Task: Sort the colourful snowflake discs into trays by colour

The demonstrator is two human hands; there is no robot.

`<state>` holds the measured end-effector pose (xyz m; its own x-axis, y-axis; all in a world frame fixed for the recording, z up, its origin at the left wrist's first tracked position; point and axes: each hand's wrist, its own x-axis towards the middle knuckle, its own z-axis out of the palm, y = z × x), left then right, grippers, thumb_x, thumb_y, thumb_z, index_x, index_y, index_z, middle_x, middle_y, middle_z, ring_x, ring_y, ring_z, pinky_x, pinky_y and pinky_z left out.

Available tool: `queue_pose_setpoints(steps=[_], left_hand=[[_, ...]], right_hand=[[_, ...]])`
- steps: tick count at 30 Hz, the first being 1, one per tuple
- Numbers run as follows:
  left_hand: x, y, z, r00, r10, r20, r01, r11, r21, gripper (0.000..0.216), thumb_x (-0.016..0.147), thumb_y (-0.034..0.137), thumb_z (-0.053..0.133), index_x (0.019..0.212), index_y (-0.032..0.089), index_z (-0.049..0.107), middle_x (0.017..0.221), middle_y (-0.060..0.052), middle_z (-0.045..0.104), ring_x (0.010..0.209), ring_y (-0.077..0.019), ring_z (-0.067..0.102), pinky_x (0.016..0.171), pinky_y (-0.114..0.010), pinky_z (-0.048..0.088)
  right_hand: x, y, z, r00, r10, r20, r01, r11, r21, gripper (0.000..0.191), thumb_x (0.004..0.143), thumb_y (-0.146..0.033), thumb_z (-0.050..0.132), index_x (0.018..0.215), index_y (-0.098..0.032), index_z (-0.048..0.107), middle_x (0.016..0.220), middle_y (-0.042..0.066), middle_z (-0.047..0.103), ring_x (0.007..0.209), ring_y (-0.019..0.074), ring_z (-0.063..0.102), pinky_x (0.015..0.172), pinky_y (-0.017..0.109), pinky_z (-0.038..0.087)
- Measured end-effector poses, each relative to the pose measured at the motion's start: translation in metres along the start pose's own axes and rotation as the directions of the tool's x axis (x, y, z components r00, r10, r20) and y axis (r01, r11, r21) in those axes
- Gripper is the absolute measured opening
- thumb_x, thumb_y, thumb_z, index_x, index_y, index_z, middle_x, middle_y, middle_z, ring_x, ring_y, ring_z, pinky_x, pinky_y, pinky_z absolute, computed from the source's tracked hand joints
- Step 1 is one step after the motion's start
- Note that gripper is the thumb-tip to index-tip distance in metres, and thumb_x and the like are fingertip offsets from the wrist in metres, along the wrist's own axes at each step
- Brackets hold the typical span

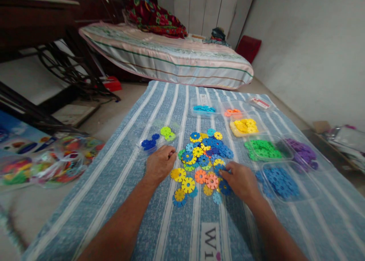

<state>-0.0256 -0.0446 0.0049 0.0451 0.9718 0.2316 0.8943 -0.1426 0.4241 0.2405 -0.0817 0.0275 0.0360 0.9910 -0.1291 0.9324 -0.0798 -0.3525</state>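
Note:
A pile of plastic snowflake discs (pixel 203 154) in yellow, blue, orange, green and pink lies on a blue striped mat (pixel 176 223). My left hand (pixel 159 163) rests at the pile's left edge with its fingers curled under; nothing shows in them. My right hand (pixel 241 181) sits at the pile's lower right, fingertips pinched on a blue disc (pixel 221 169). Clear trays ring the pile: dark blue and lime discs (pixel 156 137) at the left, light blue discs (pixel 203 109) behind, yellow discs (pixel 245 126), green discs (pixel 262 149), purple discs (pixel 303 152) and blue discs (pixel 281 181) at the right.
A clear bag of mixed coloured pieces (pixel 54 160) lies on the floor at the left. A mattress (pixel 171 57) with a floral bundle stands behind the mat. A dark wooden table with an iron frame (pixel 57 63) is at the far left. The wall (pixel 313 44) runs along the right.

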Motion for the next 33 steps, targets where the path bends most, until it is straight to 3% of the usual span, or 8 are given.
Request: queue_pose_setpoints(steps=[4, 6, 13, 18, 22, 25, 29, 33], left_hand=[[0.0, 0.0, 0.0, 1.0, 0.006, -0.009, -0.006, 1.0, 0.001, 0.018, 0.081, 0.028, 0.045, 0.08, 0.019, 0.06, 0.077, -0.002, 0.063, 0.071, -0.0138, 0.057, 0.065, -0.024, 0.041], [0.0, 0.0, 0.0, 1.0, 0.007, -0.01, -0.007, 1.0, 0.002, 0.018, 0.081, 0.028, 0.044, 0.079, 0.019, 0.06, 0.077, -0.002, 0.063, 0.071, -0.0138, 0.057, 0.065, -0.024, 0.041], [0.0, -0.001, 0.001, 1.0, 0.011, -0.008, -0.011, 1.0, 0.002, 0.018, 0.081, 0.028, 0.045, 0.08, 0.019, 0.061, 0.078, -0.002, 0.063, 0.071, -0.0144, 0.057, 0.065, -0.025, 0.04], [0.0, 0.0, 0.001, 1.0, 0.005, -0.007, -0.005, 1.0, -0.006, 0.019, 0.081, 0.029, 0.044, 0.08, 0.019, 0.061, 0.078, -0.003, 0.063, 0.071, -0.0147, 0.057, 0.065, -0.025, 0.04], [0.0, 0.0, 0.0, 1.0, -0.002, 0.002, 0.002, 1.0, -0.005, 0.019, 0.081, 0.029, 0.044, 0.08, 0.019, 0.061, 0.077, -0.002, 0.062, 0.071, -0.0145, 0.056, 0.066, -0.025, 0.04], [0.001, 0.0, 0.0, 1.0, -0.004, 0.006, 0.004, 1.0, -0.009, 0.02, 0.081, 0.029, 0.044, 0.08, 0.019, 0.06, 0.077, -0.002, 0.061, 0.072, -0.0142, 0.056, 0.066, -0.024, 0.04], [0.0, 0.001, -0.001, 1.0, -0.013, 0.008, 0.013, 1.0, -0.002, 0.02, 0.082, 0.029, 0.044, 0.079, 0.018, 0.06, 0.078, -0.002, 0.062, 0.071, -0.014, 0.056, 0.066, -0.024, 0.04], [0.0, 0.001, -0.001, 1.0, -0.022, 0.006, 0.023, 1.0, -0.003, 0.018, 0.081, 0.028, 0.044, 0.078, 0.019, 0.06, 0.078, -0.002, 0.063, 0.071, -0.0134, 0.057, 0.065, -0.024, 0.039]], right_hand=[[-0.005, 0.007, -0.006, 1.0, -0.03, 0.003, 0.027, 0.925, 0.379, 0.026, 0.078, -0.04, 0.05, 0.062, -0.02, 0.058, 0.051, -0.003, 0.052, 0.05, 0.0118, 0.048, 0.047, 0.022, 0.031], [-0.013, 0.01, -0.021, 0.999, -0.021, -0.024, 0.03, 0.894, 0.447, 0.031, 0.077, -0.044, 0.049, 0.058, -0.02, 0.054, 0.046, -0.004, 0.046, 0.044, 0.0108, 0.042, 0.045, 0.022, 0.031], [-0.044, 0.07, -0.095, 0.962, 0.155, -0.227, -0.105, 0.97, 0.218, 0.035, 0.07, -0.055, 0.047, 0.06, -0.024, 0.06, 0.043, -0.001, 0.051, 0.04, 0.015, 0.048, 0.044, 0.027, 0.037], [-0.044, 0.111, -0.096, 0.963, 0.225, -0.15, -0.238, 0.969, -0.072, 0.042, 0.072, -0.06, 0.043, 0.065, -0.026, 0.066, 0.049, 0.003, 0.059, 0.048, 0.0211, 0.056, 0.049, 0.031, 0.039], [-0.035, 0.074, -0.068, 0.978, 0.061, -0.199, -0.076, 0.995, -0.071, 0.04, 0.079, -0.056, 0.043, 0.087, -0.025, 0.068, 0.071, 0.004, 0.069, 0.065, 0.0219, 0.064, 0.058, 0.03, 0.042], [-0.023, 0.027, -0.044, 0.993, -0.044, -0.106, 0.035, 0.996, -0.084, 0.037, 0.084, -0.048, 0.043, 0.102, -0.023, 0.065, 0.07, 0.004, 0.069, 0.068, 0.0203, 0.065, 0.062, 0.028, 0.041], [-0.003, -0.015, -0.018, 0.999, -0.034, 0.013, 0.037, 0.964, -0.263, 0.043, 0.087, -0.042, 0.043, 0.123, -0.019, 0.054, 0.079, 0.008, 0.071, 0.077, 0.0236, 0.066, 0.062, 0.028, 0.04], [0.005, -0.025, -0.005, 0.999, 0.015, 0.048, 0.002, 0.946, -0.325, 0.042, 0.087, -0.043, 0.043, 0.12, -0.021, 0.055, 0.086, 0.011, 0.07, 0.08, 0.0259, 0.066, 0.061, 0.029, 0.04]])
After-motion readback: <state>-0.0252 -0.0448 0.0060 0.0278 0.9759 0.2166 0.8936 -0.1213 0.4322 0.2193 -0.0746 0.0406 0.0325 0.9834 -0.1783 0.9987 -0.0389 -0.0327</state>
